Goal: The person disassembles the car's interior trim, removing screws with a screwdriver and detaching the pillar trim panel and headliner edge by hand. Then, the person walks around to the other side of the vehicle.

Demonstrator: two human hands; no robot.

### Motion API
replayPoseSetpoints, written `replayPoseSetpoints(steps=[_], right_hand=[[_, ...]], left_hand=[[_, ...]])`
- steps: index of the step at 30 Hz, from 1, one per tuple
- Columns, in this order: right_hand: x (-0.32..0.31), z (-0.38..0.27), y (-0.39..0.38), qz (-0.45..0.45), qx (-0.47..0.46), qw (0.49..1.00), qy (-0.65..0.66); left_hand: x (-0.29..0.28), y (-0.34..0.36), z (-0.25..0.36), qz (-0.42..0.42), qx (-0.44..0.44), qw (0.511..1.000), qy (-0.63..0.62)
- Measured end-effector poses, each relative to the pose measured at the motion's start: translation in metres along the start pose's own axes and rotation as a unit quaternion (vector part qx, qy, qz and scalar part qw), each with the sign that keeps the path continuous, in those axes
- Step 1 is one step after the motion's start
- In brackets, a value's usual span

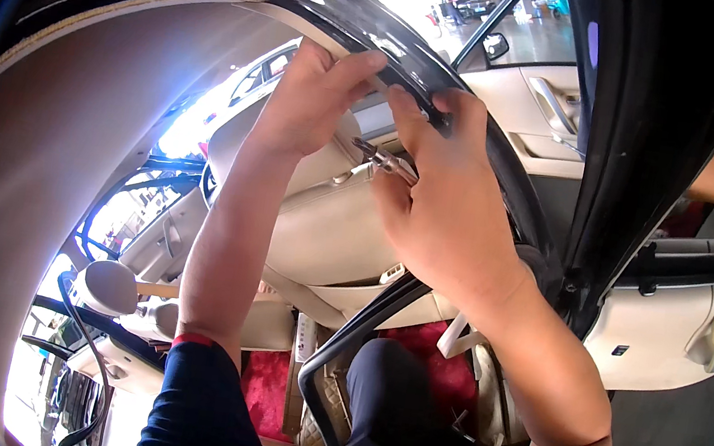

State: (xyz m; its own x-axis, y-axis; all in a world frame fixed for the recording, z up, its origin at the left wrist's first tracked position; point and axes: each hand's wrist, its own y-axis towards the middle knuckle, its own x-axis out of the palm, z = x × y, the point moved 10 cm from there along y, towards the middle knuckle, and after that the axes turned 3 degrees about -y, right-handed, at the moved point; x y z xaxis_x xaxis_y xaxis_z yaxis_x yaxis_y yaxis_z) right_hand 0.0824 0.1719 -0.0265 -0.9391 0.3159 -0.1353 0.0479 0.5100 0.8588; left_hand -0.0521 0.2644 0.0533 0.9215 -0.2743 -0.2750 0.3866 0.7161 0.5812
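Inside a car with its doors open, a pale headliner curves along the left, above a cream headrest. At centre, a person's left hand reaches up to a beige trim strip, its bent fingers at the edge; whether they close around it cannot be told. The strip's long axis slants down rightward along a glossy black door frame. Just right, below the frame and before a cream seat, a screwdriver points its metal tip left and slightly upward, its long axis sloping down into the right hand, whose curled fingers grasp it while upper fingertips meet the frame. Farther right stands a cream door panel.
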Motion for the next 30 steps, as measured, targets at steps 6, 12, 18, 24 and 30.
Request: replayPoseSetpoints(steps=[6,12,18,24,30], right_hand=[[0.002,-0.001,-0.002,-0.010,0.015,1.000,0.001],[0.005,-0.002,-0.010,0.014,0.027,0.999,-0.034],[0.006,0.003,-0.014,0.042,0.038,0.996,-0.068],[0.004,0.003,-0.018,0.087,0.018,0.993,-0.080],[0.006,0.001,-0.016,0.102,0.004,0.992,-0.078]], left_hand=[[-0.006,0.000,-0.002,0.017,-0.005,1.000,0.013],[-0.003,-0.001,-0.010,-0.004,-0.013,1.000,-0.011],[-0.009,-0.002,-0.008,0.045,-0.010,0.999,-0.007],[-0.016,-0.002,-0.012,0.045,-0.008,0.999,0.002],[-0.014,-0.004,-0.012,0.026,-0.019,0.999,-0.001]])
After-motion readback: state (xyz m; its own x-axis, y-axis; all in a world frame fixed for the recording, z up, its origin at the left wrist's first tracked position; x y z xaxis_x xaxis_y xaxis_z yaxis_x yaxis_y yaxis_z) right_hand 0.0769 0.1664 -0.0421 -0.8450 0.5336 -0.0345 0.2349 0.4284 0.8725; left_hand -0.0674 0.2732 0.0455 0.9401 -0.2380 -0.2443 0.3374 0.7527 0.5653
